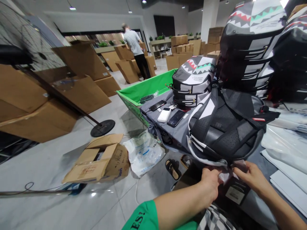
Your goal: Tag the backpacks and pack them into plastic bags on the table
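Note:
A black and white backpack (225, 127) lies on the grey-covered table with its straps and padded back facing up. At its near edge, a thin pale sheet (226, 175) shows between my hands; whether it is wrapping or lining I cannot tell. My left hand (211, 181) is closed on the sheet's left side, fingers partly hidden. On the other side, my right hand (251, 175) pinches it between thumb and fingers. Just below my hands is a dark surface bearing a white label (235, 194).
Stacked backpacks (249, 48) rise behind, with a smaller stack (193, 80) nearer. Phones (176, 118) and a white power bank (164, 115) lie on the table (153, 118). Clear plastic bags (285, 137) are at right. An opened carton (100, 163) and fan stand (102, 127) occupy the floor; a person (131, 41) stands beyond.

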